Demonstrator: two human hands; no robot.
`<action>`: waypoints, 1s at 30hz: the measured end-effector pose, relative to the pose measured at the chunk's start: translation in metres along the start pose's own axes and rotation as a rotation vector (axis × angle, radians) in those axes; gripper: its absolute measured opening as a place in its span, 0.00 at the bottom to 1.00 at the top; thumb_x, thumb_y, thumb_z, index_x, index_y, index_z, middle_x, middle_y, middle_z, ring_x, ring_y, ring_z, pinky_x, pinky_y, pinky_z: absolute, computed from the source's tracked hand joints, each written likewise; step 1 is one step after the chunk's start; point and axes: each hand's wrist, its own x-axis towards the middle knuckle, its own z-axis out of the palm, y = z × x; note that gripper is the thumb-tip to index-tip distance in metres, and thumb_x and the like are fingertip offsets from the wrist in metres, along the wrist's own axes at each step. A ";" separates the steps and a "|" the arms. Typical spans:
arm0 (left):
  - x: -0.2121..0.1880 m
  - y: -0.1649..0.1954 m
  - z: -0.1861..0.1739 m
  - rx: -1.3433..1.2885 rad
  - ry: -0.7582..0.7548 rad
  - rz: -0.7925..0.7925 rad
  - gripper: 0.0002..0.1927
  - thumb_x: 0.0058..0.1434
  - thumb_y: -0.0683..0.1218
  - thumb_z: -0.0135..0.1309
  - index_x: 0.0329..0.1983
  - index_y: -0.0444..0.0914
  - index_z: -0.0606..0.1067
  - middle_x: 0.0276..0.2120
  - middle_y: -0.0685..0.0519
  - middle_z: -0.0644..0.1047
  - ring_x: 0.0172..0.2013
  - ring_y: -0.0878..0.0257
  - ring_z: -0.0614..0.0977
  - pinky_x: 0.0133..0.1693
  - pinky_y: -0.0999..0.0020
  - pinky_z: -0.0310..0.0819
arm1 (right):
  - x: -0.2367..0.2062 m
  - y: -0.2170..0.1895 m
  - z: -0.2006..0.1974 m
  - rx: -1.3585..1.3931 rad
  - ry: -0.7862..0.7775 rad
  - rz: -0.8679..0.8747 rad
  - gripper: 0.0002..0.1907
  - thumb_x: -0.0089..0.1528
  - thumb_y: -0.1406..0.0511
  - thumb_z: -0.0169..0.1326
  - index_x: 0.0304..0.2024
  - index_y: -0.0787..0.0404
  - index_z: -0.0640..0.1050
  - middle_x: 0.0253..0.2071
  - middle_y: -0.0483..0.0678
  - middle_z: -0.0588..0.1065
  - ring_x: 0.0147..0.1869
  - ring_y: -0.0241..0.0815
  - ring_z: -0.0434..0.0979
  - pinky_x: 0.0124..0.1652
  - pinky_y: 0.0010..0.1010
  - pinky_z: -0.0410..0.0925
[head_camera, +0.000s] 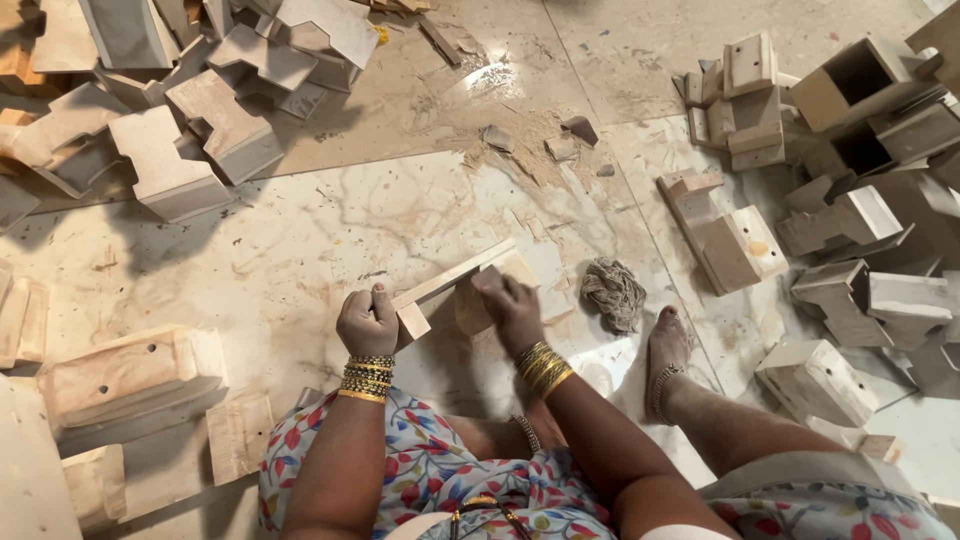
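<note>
On a dusty marble floor (300, 230) strewn with wooden blocks (170, 170), the left hand (366, 322) grips the near end of a wooden piece (450, 285) slanting up rightward, while the right hand (512, 310) presses a small pad (474, 303) against it

no packages, no labels, no signs, no screens in view

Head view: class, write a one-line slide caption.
Seated on a marble floor, left hand steadies a wooden piece while right hand presses sandpaper against it.
</note>
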 end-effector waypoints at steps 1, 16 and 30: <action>-0.001 0.000 0.000 -0.004 0.001 0.007 0.20 0.67 0.44 0.55 0.20 0.37 0.66 0.21 0.45 0.70 0.24 0.46 0.74 0.27 0.53 0.66 | 0.000 -0.001 0.000 -0.054 -0.047 0.031 0.11 0.66 0.58 0.53 0.48 0.38 0.83 0.51 0.54 0.82 0.59 0.51 0.75 0.51 0.47 0.71; -0.005 -0.008 -0.003 0.006 -0.007 -0.012 0.20 0.67 0.43 0.56 0.20 0.36 0.65 0.21 0.45 0.70 0.24 0.46 0.73 0.28 0.53 0.66 | 0.003 -0.003 -0.007 0.044 -0.117 0.234 0.15 0.68 0.61 0.46 0.48 0.46 0.84 0.43 0.53 0.83 0.47 0.52 0.84 0.48 0.44 0.74; -0.001 -0.002 -0.006 -0.007 0.005 -0.020 0.19 0.66 0.42 0.56 0.20 0.35 0.65 0.20 0.44 0.70 0.23 0.46 0.72 0.27 0.53 0.64 | -0.002 0.010 0.009 0.019 -0.135 -0.036 0.15 0.68 0.65 0.55 0.56 0.46 0.81 0.60 0.54 0.79 0.61 0.53 0.76 0.60 0.48 0.70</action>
